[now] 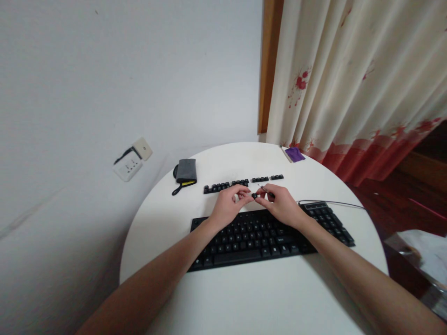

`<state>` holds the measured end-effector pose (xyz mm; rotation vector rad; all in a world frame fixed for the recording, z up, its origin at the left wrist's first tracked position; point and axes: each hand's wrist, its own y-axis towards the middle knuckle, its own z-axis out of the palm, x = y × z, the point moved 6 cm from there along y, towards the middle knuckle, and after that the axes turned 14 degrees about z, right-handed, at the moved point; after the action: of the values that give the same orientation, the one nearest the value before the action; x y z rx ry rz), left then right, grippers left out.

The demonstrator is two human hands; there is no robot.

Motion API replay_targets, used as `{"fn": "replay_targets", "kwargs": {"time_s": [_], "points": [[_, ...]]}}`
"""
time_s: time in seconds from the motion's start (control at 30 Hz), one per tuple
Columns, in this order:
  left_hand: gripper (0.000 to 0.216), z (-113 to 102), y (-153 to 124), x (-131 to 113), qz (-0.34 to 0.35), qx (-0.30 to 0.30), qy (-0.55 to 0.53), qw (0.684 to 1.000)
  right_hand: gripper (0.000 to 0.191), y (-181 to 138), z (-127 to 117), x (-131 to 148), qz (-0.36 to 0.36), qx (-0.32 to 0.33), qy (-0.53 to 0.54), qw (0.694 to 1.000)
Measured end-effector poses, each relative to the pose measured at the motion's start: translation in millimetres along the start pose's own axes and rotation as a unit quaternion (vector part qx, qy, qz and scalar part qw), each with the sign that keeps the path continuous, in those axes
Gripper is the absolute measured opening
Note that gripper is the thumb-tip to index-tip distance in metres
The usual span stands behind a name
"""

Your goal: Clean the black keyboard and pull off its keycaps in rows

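Note:
A black keyboard (265, 237) lies across a round white table (244, 293). Both my hands hover over its far edge. My left hand (228, 204) has its fingers curled and pinches toward a small black keycap (254, 196) held between the two hands. My right hand (281, 202) is closed, gripping a thin dark tool whose tip meets the keycap. Behind the hands, a row of removed black keycaps (240, 183) lies on the table in groups.
A grey pouch (186, 170) with a black strap and yellow tag sits at the back left. A purple cloth (295, 154) lies near the curtain (349, 79). The keyboard's cable (335, 202) runs off to the right. A wall socket (131, 163) is on the left wall.

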<state>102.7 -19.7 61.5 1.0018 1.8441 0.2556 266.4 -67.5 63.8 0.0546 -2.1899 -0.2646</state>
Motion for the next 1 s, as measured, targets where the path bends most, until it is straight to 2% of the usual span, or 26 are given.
{"fn": "replay_targets", "kwargs": {"time_s": [0.07, 0.2, 0.3, 0.4, 0.53, 1.0], "points": [[0.023, -4.7, -0.3, 0.0, -0.008, -0.028, -0.003, 1.000, 0.018, 5.6, -7.0, -10.9, 0.027, -0.033, -0.022, 0.999], [0.043, -21.5, -1.1, 5.3, -0.017, -0.119, -0.013, 0.993, 0.018, 23.7, -13.8, -38.0, 0.101, -0.079, -0.100, 0.987], [0.046, -33.8, -0.6, 12.4, -0.024, -0.181, -0.037, 0.982, 0.014, 37.7, -3.5, -52.9, 0.155, -0.065, -0.151, 0.974], [0.048, -41.5, 0.3, 18.5, -0.032, -0.218, -0.052, 0.974, 0.010, 48.2, 11.8, -55.1, 0.164, -0.046, -0.169, 0.971], [0.048, -43.1, 0.7, 21.7, -0.043, -0.227, -0.059, 0.971, 0.011, 56.1, 23.7, -51.3, 0.165, -0.039, -0.187, 0.967], [0.048, -41.1, 0.4, 20.9, -0.036, -0.227, -0.067, 0.971, 0.013, 69.0, 31.8, -52.8, 0.233, -0.060, -0.237, 0.941]]}}
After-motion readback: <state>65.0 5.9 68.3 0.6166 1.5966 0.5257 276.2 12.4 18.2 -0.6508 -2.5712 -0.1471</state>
